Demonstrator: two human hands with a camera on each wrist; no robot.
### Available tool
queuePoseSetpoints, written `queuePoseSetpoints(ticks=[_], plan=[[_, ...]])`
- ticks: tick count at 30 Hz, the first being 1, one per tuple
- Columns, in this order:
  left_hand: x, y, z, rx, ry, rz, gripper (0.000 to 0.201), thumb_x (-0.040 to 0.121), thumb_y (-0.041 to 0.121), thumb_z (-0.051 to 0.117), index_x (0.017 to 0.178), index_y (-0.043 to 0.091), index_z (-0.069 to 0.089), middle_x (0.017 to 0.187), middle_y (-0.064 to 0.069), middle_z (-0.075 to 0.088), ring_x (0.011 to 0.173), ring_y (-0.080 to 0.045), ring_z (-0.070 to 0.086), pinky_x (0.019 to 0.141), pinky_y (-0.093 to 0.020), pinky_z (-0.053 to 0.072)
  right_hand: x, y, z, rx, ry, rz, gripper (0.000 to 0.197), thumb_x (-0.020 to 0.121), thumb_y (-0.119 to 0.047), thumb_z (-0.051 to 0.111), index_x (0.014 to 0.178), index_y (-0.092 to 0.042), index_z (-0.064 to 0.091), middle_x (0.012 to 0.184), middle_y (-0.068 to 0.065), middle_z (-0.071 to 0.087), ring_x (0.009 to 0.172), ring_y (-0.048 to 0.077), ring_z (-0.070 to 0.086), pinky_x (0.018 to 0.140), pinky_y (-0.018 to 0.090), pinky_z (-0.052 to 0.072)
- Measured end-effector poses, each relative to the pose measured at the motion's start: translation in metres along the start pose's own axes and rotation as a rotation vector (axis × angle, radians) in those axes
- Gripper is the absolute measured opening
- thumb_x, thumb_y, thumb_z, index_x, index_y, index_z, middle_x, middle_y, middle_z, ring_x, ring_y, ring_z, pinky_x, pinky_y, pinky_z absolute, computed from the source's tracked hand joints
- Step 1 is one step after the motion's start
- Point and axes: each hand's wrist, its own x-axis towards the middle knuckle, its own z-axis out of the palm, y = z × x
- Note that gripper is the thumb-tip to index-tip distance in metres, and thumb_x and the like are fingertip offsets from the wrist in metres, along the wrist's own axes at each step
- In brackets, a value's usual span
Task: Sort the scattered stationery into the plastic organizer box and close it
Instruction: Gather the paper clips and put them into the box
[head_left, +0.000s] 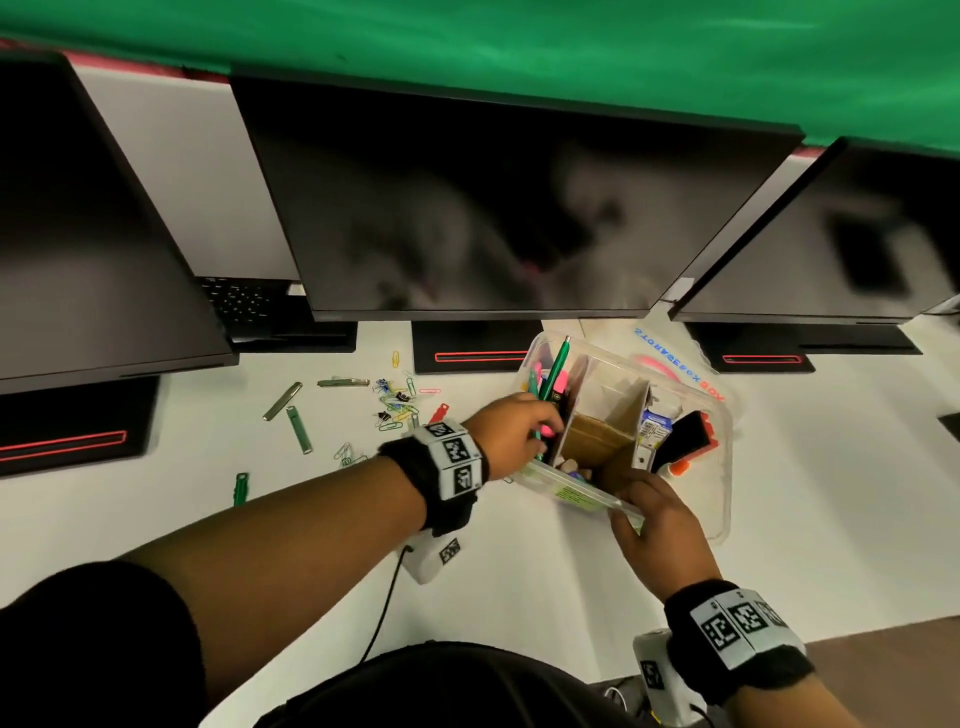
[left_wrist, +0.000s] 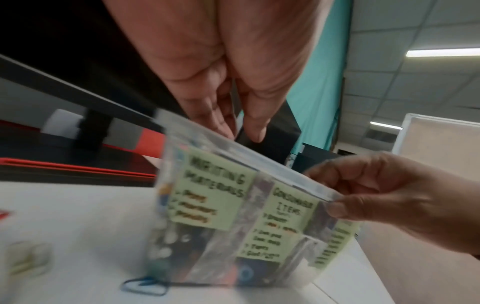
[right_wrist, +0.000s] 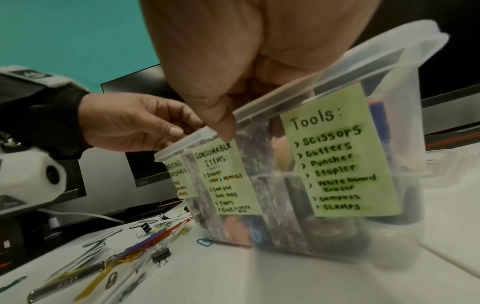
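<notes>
The clear plastic organizer box (head_left: 719, 499) stands tilted on the white desk, split by cardboard dividers. Green notes on its front wall (right_wrist: 335, 152) read writing materials, consumable items and tools. My left hand (head_left: 543, 431) reaches into the left compartment, its fingers curled round a green pen (head_left: 555, 369) and a pink marker among other pens. My right hand (head_left: 631, 493) pinches the near rim (left_wrist: 285, 174), thumb (right_wrist: 226, 127) outside, fingers inside. The middle compartment shows bare cardboard. A black and orange tool (head_left: 685, 436) and a small white box lie in the right compartment.
Loose paper clips (head_left: 397, 405), binder clips (right_wrist: 161, 255) and green metal fasteners (head_left: 298, 428) lie scattered left of the box. The clear lid (head_left: 675, 364) lies behind it. Three dark monitors (head_left: 493, 208) on black stands line the back of the desk.
</notes>
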Motion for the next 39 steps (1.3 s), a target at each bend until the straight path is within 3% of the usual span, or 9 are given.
queuePoseSetpoints(ticks=[4,6,10,15,20,24,32,36,39], plan=[[-0.034,-0.05,-0.032,0.034,0.183,-0.121,0.022,0.09,0.01,0.056,0.107,0.02,0.065,0.112,0.002,0.059,0.095,-0.008,0.051,0.091,-0.022,0.042,0.008,-0.011,0.007,-0.007,0.05,0.094,0.013,0.074,-0.022,0.069,0.08,-0.011,0.07,0.087,0.006,0.065,0.082,0.029,0.06,0.072,0.024,0.038],[-0.054,-0.079,-0.047,0.053,0.235,-0.212,0.021,0.089,0.008,0.056,0.105,0.017,0.066,0.111,-0.002,0.061,0.095,-0.012,0.054,0.092,-0.022,0.041,0.011,-0.026,0.012,-0.02,0.164,0.068,0.029,0.073,-0.036,0.057,0.073,-0.01,0.07,0.078,0.007,0.063,0.077,0.03,0.055,0.073,0.025,0.031],[-0.098,-0.136,-0.07,0.166,0.202,-0.418,0.021,0.089,0.01,0.057,0.107,0.016,0.065,0.115,-0.004,0.061,0.102,-0.02,0.059,0.087,-0.021,0.039,0.021,-0.073,0.028,0.03,0.253,-0.105,0.027,0.074,-0.032,0.05,0.071,-0.011,0.068,0.076,0.006,0.061,0.075,0.026,0.051,0.07,0.023,0.025],[-0.145,-0.19,-0.079,0.236,0.156,-0.699,0.029,0.087,0.019,0.061,0.115,0.018,0.06,0.125,-0.009,0.054,0.114,-0.026,0.055,0.101,-0.032,0.041,0.028,-0.115,0.075,0.105,-0.115,-0.183,0.009,0.08,-0.013,0.06,0.078,-0.009,0.067,0.08,0.007,0.064,0.072,0.025,0.062,0.065,0.025,0.049],[-0.168,-0.211,-0.076,0.236,0.086,-0.918,0.057,0.081,0.036,0.069,0.13,0.017,0.044,0.131,-0.012,0.045,0.121,-0.03,0.049,0.1,-0.037,0.042,0.042,-0.12,0.112,-0.045,-0.479,0.205,0.033,0.088,-0.03,0.06,0.104,-0.002,0.061,0.109,0.016,0.062,0.102,0.031,0.058,0.082,0.029,0.044],[-0.168,-0.215,-0.066,0.217,0.043,-0.903,0.07,0.077,0.036,0.073,0.134,0.015,0.038,0.132,-0.013,0.044,0.12,-0.03,0.049,0.099,-0.038,0.043,0.053,-0.128,0.119,-0.038,-0.482,0.388,0.041,0.083,-0.029,0.066,0.114,-0.003,0.055,0.114,0.015,0.062,0.108,0.029,0.057,0.087,0.029,0.045],[-0.149,-0.213,-0.044,0.248,-0.019,-0.682,0.049,0.09,0.013,0.057,0.135,0.013,0.038,0.132,-0.013,0.046,0.116,-0.028,0.052,0.093,-0.03,0.041,0.048,-0.157,0.131,-0.038,-0.535,0.286,0.024,0.089,-0.016,0.052,0.11,-0.008,0.061,0.114,0.011,0.064,0.107,0.028,0.058,0.086,0.026,0.045],[-0.145,-0.214,-0.039,0.255,-0.021,-0.626,0.043,0.09,0.01,0.049,0.132,0.012,0.039,0.125,-0.012,0.053,0.114,-0.027,0.053,0.093,-0.031,0.042,0.048,-0.162,0.129,0.108,-0.48,0.325,0.007,0.086,-0.011,0.054,0.087,-0.016,0.058,0.094,0.012,0.064,0.09,0.03,0.059,0.074,0.026,0.043],[-0.145,-0.216,-0.038,0.277,-0.035,-0.616,0.035,0.089,0.01,0.05,0.124,0.011,0.048,0.122,-0.012,0.053,0.113,-0.027,0.053,0.094,-0.032,0.043,0.053,-0.157,0.13,0.201,-0.462,0.374,0.015,0.086,-0.009,0.051,0.072,-0.015,0.051,0.081,0.01,0.06,0.079,0.03,0.059,0.072,0.03,0.047]])
